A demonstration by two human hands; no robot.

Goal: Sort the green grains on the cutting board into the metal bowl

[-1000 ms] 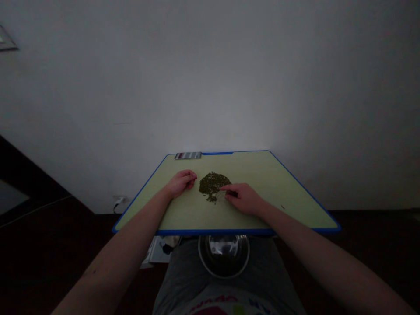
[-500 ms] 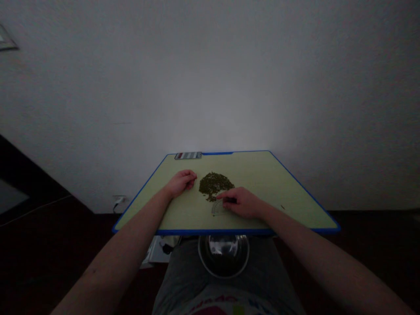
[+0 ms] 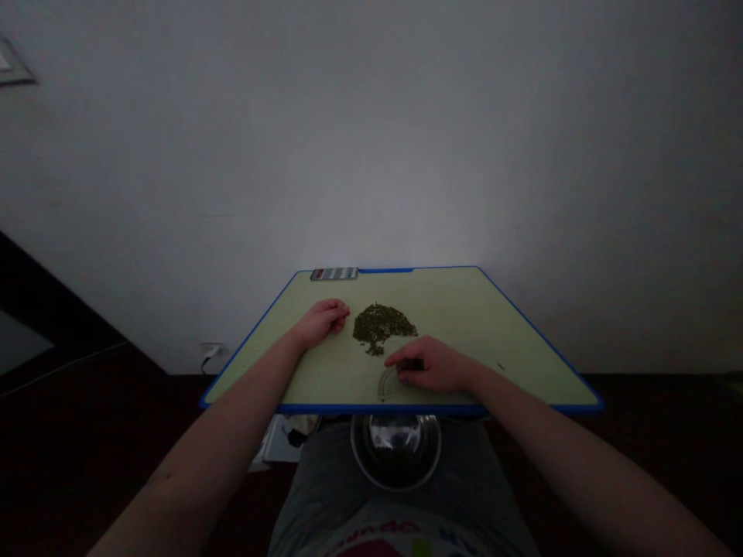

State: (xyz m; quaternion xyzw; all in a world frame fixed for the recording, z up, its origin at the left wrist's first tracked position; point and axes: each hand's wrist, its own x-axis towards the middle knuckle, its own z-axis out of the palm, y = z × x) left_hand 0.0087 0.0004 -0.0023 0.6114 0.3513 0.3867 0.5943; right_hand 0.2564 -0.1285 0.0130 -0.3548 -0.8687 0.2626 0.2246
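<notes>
A pile of small, dark greenish-brown grains (image 3: pixel 383 321) lies on the pale tabletop (image 3: pixel 458 298), with a narrow tail toward me. To its left rests my left hand (image 3: pixel 326 321), its fingers curled and pressed together; whatever they might hold is hidden. My right hand (image 3: pixel 433 365) is on the near right side, index finger stretched left and the others bent. Under its fingers is a clear protractor (image 3: pixel 385 382) with a curved, marked edge, partly covered by the hand. The index fingertip lies just below the pile's tail, apart from it.
A metal bowl (image 3: pixel 397 481) sits in my lap under the table's blue near edge (image 3: pixel 342 409). At the far left edge lies a phone-like slab (image 3: pixel 333 274) with a lit, striped face. A small dark mark (image 3: pixel 501 367) shows on the right. A wall (image 3: pixel 395 155) stands behind.
My right hand has drawn back toward the near edge, and the protractor has slid with it, away from the pile. My left hand stays in place.
</notes>
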